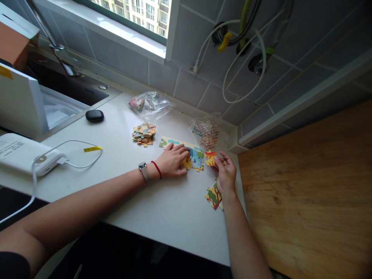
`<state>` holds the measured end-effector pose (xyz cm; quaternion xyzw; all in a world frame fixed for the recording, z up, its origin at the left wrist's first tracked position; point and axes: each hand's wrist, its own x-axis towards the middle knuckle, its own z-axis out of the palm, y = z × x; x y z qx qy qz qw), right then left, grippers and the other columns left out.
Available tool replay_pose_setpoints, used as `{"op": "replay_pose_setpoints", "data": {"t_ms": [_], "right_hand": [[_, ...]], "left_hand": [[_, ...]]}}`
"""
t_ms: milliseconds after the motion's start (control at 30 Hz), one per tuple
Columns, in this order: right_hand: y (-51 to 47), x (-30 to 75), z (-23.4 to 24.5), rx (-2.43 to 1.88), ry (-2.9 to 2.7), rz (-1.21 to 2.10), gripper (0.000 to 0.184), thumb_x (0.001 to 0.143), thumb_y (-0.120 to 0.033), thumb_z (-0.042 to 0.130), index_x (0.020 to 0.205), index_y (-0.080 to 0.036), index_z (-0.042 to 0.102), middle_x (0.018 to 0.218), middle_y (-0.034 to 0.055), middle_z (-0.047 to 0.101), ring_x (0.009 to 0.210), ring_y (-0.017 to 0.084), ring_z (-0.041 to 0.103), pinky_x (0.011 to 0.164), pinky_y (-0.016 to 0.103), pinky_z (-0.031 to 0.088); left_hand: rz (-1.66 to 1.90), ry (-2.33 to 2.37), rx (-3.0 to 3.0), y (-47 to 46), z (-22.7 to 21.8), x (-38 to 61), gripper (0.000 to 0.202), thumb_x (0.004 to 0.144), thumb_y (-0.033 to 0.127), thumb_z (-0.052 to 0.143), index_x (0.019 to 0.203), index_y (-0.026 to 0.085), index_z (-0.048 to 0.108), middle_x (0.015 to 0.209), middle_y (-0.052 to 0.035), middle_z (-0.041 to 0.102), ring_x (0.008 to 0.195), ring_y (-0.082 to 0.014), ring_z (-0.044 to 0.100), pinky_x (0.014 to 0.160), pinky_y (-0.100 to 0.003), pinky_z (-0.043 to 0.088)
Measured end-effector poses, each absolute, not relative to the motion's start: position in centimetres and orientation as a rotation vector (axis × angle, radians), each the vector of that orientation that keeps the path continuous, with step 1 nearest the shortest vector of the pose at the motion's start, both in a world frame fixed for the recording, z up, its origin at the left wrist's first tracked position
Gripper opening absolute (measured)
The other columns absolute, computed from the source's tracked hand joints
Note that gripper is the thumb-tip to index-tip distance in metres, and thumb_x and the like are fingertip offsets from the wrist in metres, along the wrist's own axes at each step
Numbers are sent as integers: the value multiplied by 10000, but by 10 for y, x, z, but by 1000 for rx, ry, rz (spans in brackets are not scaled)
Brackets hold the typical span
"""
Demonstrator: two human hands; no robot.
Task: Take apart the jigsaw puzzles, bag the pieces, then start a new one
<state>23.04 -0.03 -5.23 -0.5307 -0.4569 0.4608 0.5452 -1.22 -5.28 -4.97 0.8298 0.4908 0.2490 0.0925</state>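
Note:
My left hand (173, 159) lies palm down over a partly joined jigsaw puzzle (197, 157), fingers loosely spread and covering its middle. The puzzle shows blue, green and yellow patches. Just right of it, my right hand (227, 174) pinches an orange and yellow puzzle piece (210, 158) between thumb and fingers. Whether that piece touches the joined part, I cannot tell. Below the right hand lie a few green and brown puzzle pieces (214, 196), partly hidden by the wrist. A heap of loose puzzle pieces (144, 134) sits left of the joined puzzle.
Behind are two clear plastic bags, one with pinkish contents (151, 104), another with puzzle pieces (207, 131). A black oval case (94, 116), a white power bank (27, 154) and its cable (78, 166) lie left. A sink (62, 83) and wooden board (308, 193) flank the counter.

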Motion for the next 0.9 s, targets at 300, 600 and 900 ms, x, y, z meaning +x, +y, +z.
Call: {"op": "replay_pose_setpoints", "data": {"t_ms": [300, 600, 900], "right_hand": [[-2, 230, -54, -1377, -1583, 934, 426, 737, -399, 753, 1077, -143, 773, 710, -15, 604, 639, 162, 566, 658, 308, 508], [-1, 238, -49, -1559, -1745, 862, 505, 675, -536, 828, 993, -144, 813, 607, -5, 652, 569, 173, 565, 612, 315, 453], [-1, 243, -45, -1557, -1805, 962, 522, 673, -559, 817, 986, -141, 805, 608, -12, 631, 572, 164, 540, 585, 301, 404]], "left_hand": [[774, 1531, 2393, -46, -54, -14, 420, 916, 578, 695, 808, 175, 642, 1305, -151, 676, 1165, -319, 616, 1004, -459, 375], [769, 1533, 2350, -45, -54, -16, 402, 912, 446, 743, 652, 167, 617, 1292, -128, 698, 1169, -319, 624, 996, -465, 378], [772, 1560, 2370, -46, -55, -15, 354, 901, 456, 757, 746, 177, 605, 1299, -125, 684, 1132, -301, 635, 971, -435, 380]]}}
